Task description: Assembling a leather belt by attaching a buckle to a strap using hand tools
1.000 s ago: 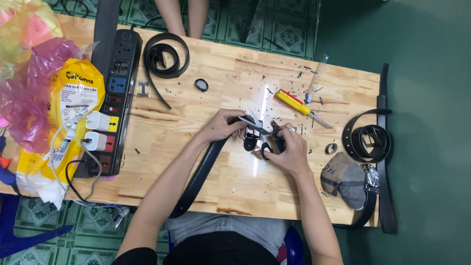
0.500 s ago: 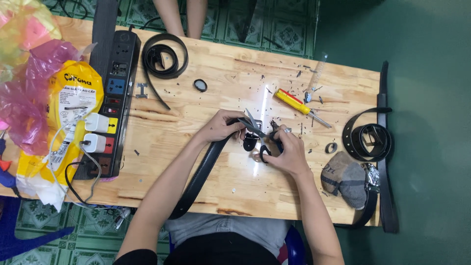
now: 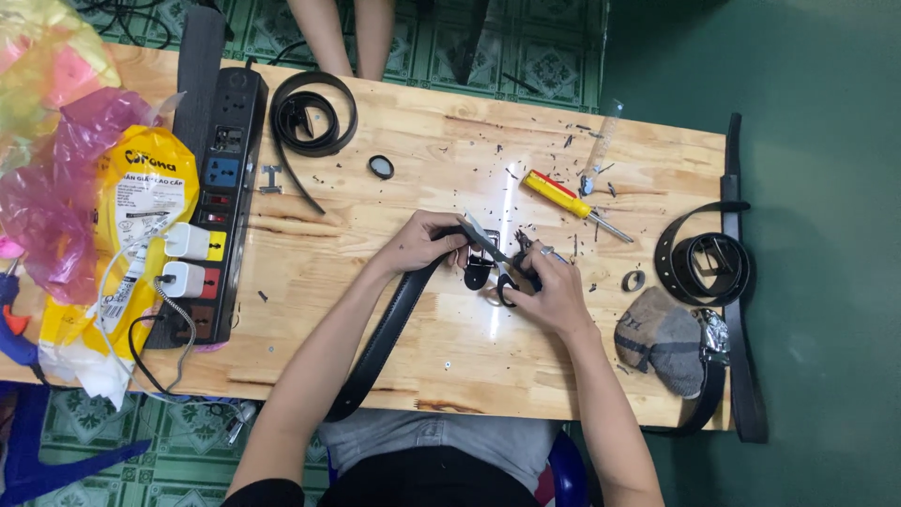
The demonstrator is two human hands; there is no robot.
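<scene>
A long black belt runs from the table's near edge up to the middle of the wooden table. My left hand grips the belt's upper end. My right hand holds black-handled scissors, whose metal blades point up-left at the belt end between my two hands. Small black scraps lie scattered on the wood beyond my hands.
A yellow-handled screwdriver lies behind my hands. Coiled belts sit at the back left and far right. A black power strip with white chargers, yellow and pink bags, and a grey cloth are also there. Someone's legs stand beyond the table.
My hands and the scissors stay at the belt end, shifting only slightly. Nothing else on the table has moved.
</scene>
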